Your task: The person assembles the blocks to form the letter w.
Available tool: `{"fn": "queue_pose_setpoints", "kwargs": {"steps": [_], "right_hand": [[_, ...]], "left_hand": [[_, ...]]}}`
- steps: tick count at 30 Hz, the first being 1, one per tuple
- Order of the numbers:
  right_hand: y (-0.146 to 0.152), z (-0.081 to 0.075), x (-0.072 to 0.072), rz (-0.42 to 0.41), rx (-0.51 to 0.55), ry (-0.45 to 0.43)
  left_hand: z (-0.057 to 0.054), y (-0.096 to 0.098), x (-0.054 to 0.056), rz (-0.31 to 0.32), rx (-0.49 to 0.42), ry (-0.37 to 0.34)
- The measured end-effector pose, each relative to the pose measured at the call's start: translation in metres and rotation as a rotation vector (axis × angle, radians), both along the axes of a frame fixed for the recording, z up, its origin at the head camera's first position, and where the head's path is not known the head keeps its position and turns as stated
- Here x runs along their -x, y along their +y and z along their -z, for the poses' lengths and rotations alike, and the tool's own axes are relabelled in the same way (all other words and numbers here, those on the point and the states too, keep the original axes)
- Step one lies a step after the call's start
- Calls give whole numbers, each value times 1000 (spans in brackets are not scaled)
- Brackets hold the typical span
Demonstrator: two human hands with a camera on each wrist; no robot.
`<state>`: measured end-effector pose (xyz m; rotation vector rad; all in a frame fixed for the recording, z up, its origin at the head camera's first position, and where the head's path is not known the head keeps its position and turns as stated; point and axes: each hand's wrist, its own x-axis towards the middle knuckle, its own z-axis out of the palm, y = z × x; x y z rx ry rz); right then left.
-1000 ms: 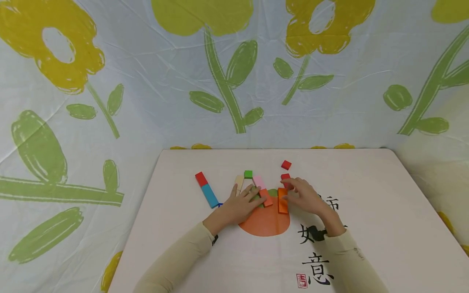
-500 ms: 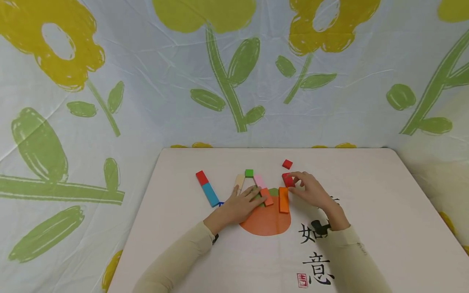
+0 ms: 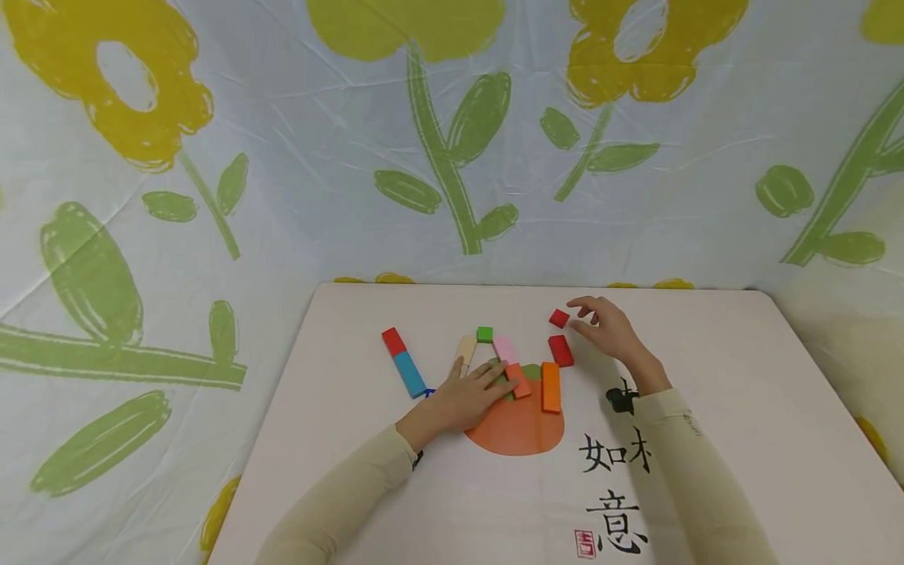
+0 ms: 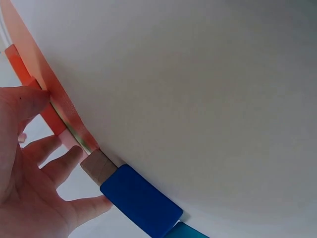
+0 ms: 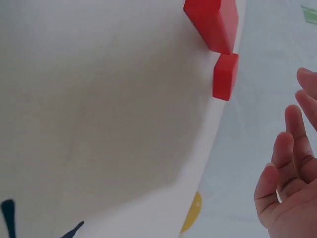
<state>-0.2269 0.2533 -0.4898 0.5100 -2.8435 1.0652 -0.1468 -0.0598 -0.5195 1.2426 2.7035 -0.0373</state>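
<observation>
My left hand (image 3: 462, 400) lies with spread fingers over a row of blocks on the table. Under and around its fingertips are a coral block (image 3: 519, 381), a pink block (image 3: 504, 350) and a beige block (image 3: 466, 349). A dark blue block (image 4: 142, 199) shows beside that hand in the left wrist view. My right hand (image 3: 610, 329) hovers with loosely bent fingers just right of a small red block (image 3: 559, 318), holding nothing. Below that block lies a longer red block (image 3: 561, 351), then an orange block (image 3: 551, 388) upright along the printed fruit's right side.
A green cube (image 3: 485, 335) sits at the top between the beige and pink blocks. To the left, a red block (image 3: 394, 340) and a light blue block (image 3: 410, 375) form a slanting line. The table mat (image 3: 452, 502) bears an orange fruit print and black characters (image 3: 617, 522).
My right hand has let go of the longer red block, now tilted, and moved back toward the small red block. My left hand stays on the row of blocks.
</observation>
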Motion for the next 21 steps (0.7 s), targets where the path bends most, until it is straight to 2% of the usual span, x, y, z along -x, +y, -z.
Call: {"fn": "queue_pose_setpoints", "kwargs": {"steps": [6,12,16,21], "right_hand": [[0,6,15,79,-12,-104],[-4,15,27,151,-28,-280],[-8,20,31,201,-29,-379],[-10,23,32,223,-24,-441]], "left_hand": [[1,-1,0,4,-2,18],[1,-1,1,7,-9,18],[0,-1,1,7,5,15],[-1,0,1,11,18,17]]}}
